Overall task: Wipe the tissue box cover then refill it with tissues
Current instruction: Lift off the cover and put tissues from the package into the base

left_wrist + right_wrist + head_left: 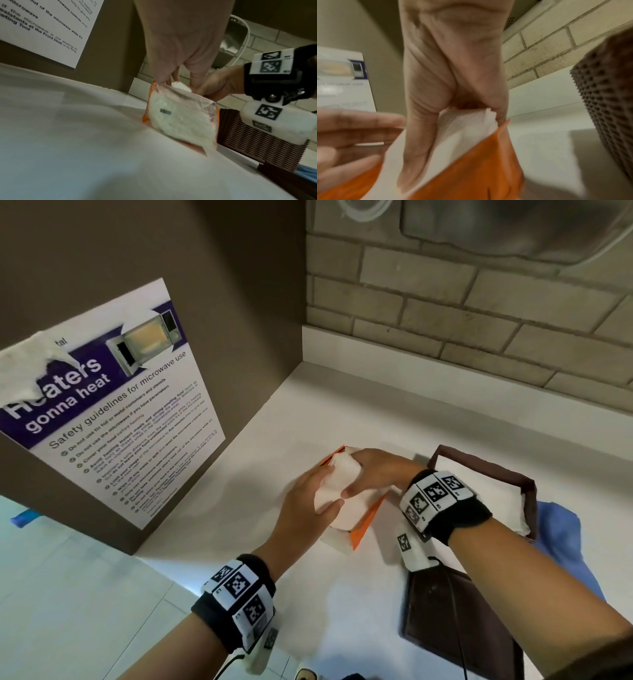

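Observation:
An orange plastic tissue pack [364, 523] lies on the white counter [376, 405], its wrapper opened. A stack of white tissues [337, 484] bulges out of it. My left hand [320, 494] grips the pack from the left, and its fingers [164, 78] pinch the wrapper's top edge. My right hand [358, 474] reaches in from the right and grips the tissues [453, 132], with its thumb [416, 142] pressed on them beside the orange wrapper [479, 169]. The brown woven tissue box cover [486, 467] stands open to the right, with white paper inside.
A flat brown panel [455, 618] lies at the counter's front right, and a blue cloth [561, 542] sits beside the cover. A brown cabinet side with a microwave safety poster [113, 412] rises on the left. A brick wall [479, 320] runs behind.

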Tool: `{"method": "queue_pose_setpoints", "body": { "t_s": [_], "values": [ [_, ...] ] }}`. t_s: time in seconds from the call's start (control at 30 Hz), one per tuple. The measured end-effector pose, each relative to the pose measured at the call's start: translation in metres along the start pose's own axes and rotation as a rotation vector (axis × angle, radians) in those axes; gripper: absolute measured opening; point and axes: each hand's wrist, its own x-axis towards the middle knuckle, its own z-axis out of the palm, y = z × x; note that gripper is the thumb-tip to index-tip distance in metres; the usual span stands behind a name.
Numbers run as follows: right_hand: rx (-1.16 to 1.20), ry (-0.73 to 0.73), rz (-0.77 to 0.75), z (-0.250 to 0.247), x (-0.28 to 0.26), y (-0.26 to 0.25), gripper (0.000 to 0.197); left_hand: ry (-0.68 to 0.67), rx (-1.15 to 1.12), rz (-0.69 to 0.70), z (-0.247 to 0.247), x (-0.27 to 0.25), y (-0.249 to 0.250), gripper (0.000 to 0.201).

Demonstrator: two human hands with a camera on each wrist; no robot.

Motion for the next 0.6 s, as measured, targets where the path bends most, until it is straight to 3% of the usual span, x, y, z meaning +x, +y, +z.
{"method": "queue_pose_setpoints", "body": {
  "t_s": [0.13,0.3,0.43,0.6],
  "values": [
    [0.069,0.009,-0.110,-0.011,-0.024,0.000,0.045,0.000,-0.093,-0.007,-0.001,0.003,0.002,0.081],
    [0.247,0.160,-0.197,-0.031,-0.057,0.000,0.046,-0.045,-0.049,-0.152,-0.011,0.006,0.008,0.096],
    [0.636,0.247,-0.202,-0.041,-0.074,0.009,0.067,-0.024,-0.251,-0.235,-0.027,0.012,0.019,0.078],
    [1.002,0.239,-0.221,-0.036,-0.087,0.013,0.044,-0.030,-0.679,-0.272,-0.034,0.016,0.050,0.044]
  ]
}}
